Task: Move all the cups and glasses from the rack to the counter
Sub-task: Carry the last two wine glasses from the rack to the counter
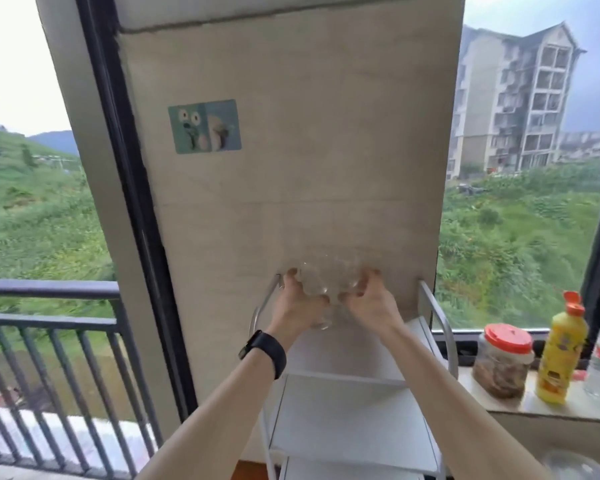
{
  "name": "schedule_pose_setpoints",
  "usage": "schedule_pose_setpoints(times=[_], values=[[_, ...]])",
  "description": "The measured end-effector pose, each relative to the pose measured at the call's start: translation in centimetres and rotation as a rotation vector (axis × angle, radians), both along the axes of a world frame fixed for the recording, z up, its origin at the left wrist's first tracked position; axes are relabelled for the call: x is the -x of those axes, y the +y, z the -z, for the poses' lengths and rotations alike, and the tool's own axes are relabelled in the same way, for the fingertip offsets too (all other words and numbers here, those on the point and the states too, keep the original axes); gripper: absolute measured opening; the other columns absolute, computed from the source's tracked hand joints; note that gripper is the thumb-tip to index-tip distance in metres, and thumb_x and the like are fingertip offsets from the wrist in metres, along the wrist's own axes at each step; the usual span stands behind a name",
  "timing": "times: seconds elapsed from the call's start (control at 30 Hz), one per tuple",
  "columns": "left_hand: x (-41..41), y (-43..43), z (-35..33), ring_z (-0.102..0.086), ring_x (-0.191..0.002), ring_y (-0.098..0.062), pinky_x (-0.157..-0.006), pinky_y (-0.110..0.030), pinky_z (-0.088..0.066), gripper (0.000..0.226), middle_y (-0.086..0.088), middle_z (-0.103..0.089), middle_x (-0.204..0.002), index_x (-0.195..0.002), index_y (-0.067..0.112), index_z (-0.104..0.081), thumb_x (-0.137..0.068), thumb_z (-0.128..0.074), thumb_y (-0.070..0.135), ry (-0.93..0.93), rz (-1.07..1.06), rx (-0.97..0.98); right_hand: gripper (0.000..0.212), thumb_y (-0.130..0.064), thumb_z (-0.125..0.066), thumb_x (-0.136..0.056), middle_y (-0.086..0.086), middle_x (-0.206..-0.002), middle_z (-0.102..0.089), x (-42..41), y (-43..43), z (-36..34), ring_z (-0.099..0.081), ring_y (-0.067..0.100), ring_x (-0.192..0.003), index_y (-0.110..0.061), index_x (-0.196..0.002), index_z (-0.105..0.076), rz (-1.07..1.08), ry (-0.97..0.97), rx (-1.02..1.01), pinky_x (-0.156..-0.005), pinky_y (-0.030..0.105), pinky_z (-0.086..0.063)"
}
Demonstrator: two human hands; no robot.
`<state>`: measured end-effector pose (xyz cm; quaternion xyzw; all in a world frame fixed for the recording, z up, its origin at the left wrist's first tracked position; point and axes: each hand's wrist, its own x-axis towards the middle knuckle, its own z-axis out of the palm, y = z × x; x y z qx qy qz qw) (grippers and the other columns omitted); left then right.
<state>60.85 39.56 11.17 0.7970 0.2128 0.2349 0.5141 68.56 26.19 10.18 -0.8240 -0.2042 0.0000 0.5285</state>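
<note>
Two clear glasses held up above the far end of the white rack, close to the wall. Left hand fingers curled around the left one; right hand fingers curled around the right one. Jar and yellow bottle on the sill, far right

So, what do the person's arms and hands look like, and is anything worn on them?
Both forearms are bare, with no sleeves visible. The left wrist carries a black smartwatch on a wide black band, with its dark rectangular face turned sideways. The left hand and the right hand wear no gloves, and I see no rings, though the picture is somewhat blurred. The fingernails look dark, perhaps painted.
</note>
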Motion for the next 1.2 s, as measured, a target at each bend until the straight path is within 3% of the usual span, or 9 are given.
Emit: schedule_pose_setpoints(times=[0.1,0.3,0.43,0.53,0.6,0.73,0.9,1.1,1.2], values=[[-1.3,0.6,-0.5,-0.059,-0.105,-0.02,-0.065,-0.023,-0.046,0.067,-0.002,-0.058,-0.12,-0.136,0.014,-0.039,-0.08,-0.075,0.008,-0.012,0.03,0.05,0.049,-0.03,-0.076,-0.079,0.0,-0.101,-0.065,-1.7,0.9,0.1,-0.064,0.031,-0.104,-0.016,-0.121,-0.054,-0.013,-0.009,0.039,-0.079,0.032,-0.045],[-1.3,1.0,-0.7,-0.062,-0.09,-0.016,-0.067,-0.026,-0.048,0.052,-0.007,-0.063,-0.111,-0.121,0.009,-0.045,-0.08,-0.075,-0.003,-0.051,0.082,0.165,0.046,-0.039,-0.083,-0.075,0.0,-0.1,-0.07,-3.0,1.4,0.4,-0.067,0.024,-0.094,-0.019,-0.105,-0.054,-0.029,0.014,-0.055,-0.082,0.039,-0.054],[-0.2,1.3,-1.0,-0.063,-0.085,-0.012,-0.067,-0.028,-0.05,0.051,-0.002,-0.064,-0.109,-0.12,0.015,-0.046,-0.08,-0.077,0.003,-0.06,0.119,0.109,0.043,-0.041,-0.085,-0.073,-0.009,-0.093,-0.068,-2.4,0.8,0.4,-0.066,0.014,-0.09,-0.024,-0.101,-0.057,-0.038,0.005,-0.154,-0.065,0.025,-0.047],[1.5,1.1,-1.8,-0.063,-0.082,-0.012,-0.06,-0.019,-0.049,0.051,-0.003,-0.065,-0.11,-0.121,0.015,-0.049,-0.08,-0.078,0.005,-0.102,0.152,0.104,0.04,-0.042,-0.085,-0.073,-0.014,-0.095,-0.069,-0.4,-1.0,-0.5,-0.066,0.006,-0.091,-0.027,-0.102,-0.062,-0.041,-0.018,-0.248,-0.067,0.019,-0.045],[3.1,0.6,-2.3,-0.064,-0.076,-0.007,-0.05,-0.01,-0.045,0.049,-0.001,-0.067,-0.11,-0.12,0.018,-0.053,-0.08,-0.08,0.01,-0.129,0.18,0.088,0.043,-0.047,-0.085,-0.07,-0.016,-0.09,-0.07,1.8,-2.8,-1.2,-0.069,0.005,-0.089,-0.03,-0.104,-0.064,-0.036,-0.04,-0.294,-0.072,0.022,-0.051],[6.7,-1.5,-3.1,-0.063,-0.06,0.0,-0.05,-0.012,-0.044,0.042,0.004,-0.072,-0.102,-0.114,0.023,-0.06,-0.08,-0.082,0.011,-0.183,0.292,0.09,0.055,-0.054,-0.083,-0.059,-0.022,-0.092,-0.072,7.5,-7.9,-2.1,-0.073,0.008,-0.087,-0.036,-0.108,-0.063,-0.032,-0.111,-0.376,-0.083,0.037,-0.059],[10.5,-7.8,-3.0,-0.061,-0.064,-0.011,-0.052,-0.018,-0.046,0.042,0.01,-0.073,-0.089,-0.11,0.028,-0.065,-0.074,-0.085,0.018,-0.174,0.592,0.055,0.057,-0.061,-0.084,-0.063,-0.01,-0.102,-0.075,14.8,-16.9,0.2,-0.073,0.011,-0.094,-0.043,-0.112,-0.063,0.109,-0.101,-0.364,-0.089,0.045,-0.059],[13.0,-21.0,1.0,-0.071,-0.076,-0.004,-0.057,-0.015,-0.05,0.046,-0.002,-0.072,-0.106,-0.118,0.018,-0.064,-0.079,-0.079,0.0,0.018,0.978,0.145,0.044,-0.054,-0.086,-0.069,-0.025,-0.102,-0.072,25.1,-29.4,5.1,-0.068,-0.005,-0.092,-0.051,-0.106,-0.062,0.388,-0.094,-0.229,-0.079,0.02,-0.052],[14.6,-29.7,3.8,-0.071,-0.091,-0.014,-0.068,-0.025,-0.055,0.045,-0.012,-0.069,-0.11,-0.114,0.018,-0.065,-0.078,-0.076,-0.008,0.115,1.131,0.206,0.044,-0.051,-0.085,-0.068,-0.025,-0.099,-0.072,30.6,-36.5,7.7,-0.067,-0.007,-0.09,-0.048,-0.106,-0.062,0.6,-0.047,-0.181,-0.075,0.017,-0.048]])
